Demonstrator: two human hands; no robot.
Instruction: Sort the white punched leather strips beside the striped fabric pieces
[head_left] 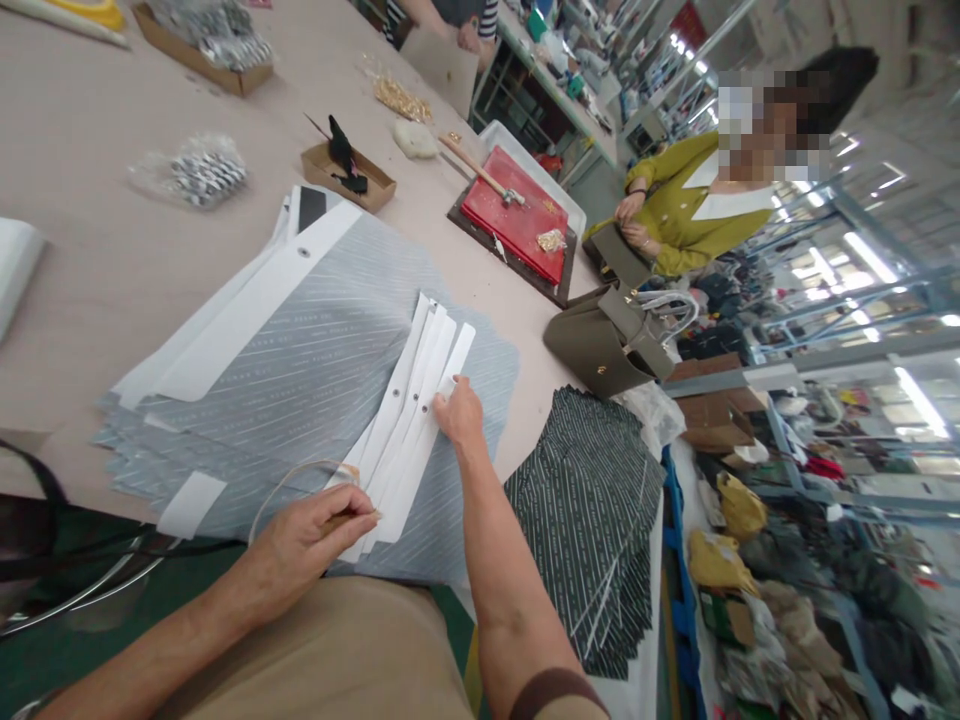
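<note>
My left hand (pixel 311 535) is closed in a pinch near the table's front edge, around a small brown piece whose kind I cannot make out. Close behind its fingers a thin tan loop (pixel 289 475) curves upward. My right hand (pixel 459 412) pinches the edge of the rightmost white strip (pixel 427 450) in a fanned stack. Each of several strips bears a small dark metal snap near its middle. Beneath them lie layered grey-blue printed fabric pieces (pixel 315 330). Further left, wider white strips (pixel 247 310) rest on the same fabric, one with a round metal fitting.
A hammer (pixel 487 180) lies on a red board (pixel 517 215). Nearby are a cardboard tray (pixel 349 175), bagged metal parts (pixel 210 172), an olive handbag (pixel 607 340) and dark striped fabric (pixel 592 520). Across the table, a person in a mustard top (pixel 682 200) handles an olive piece.
</note>
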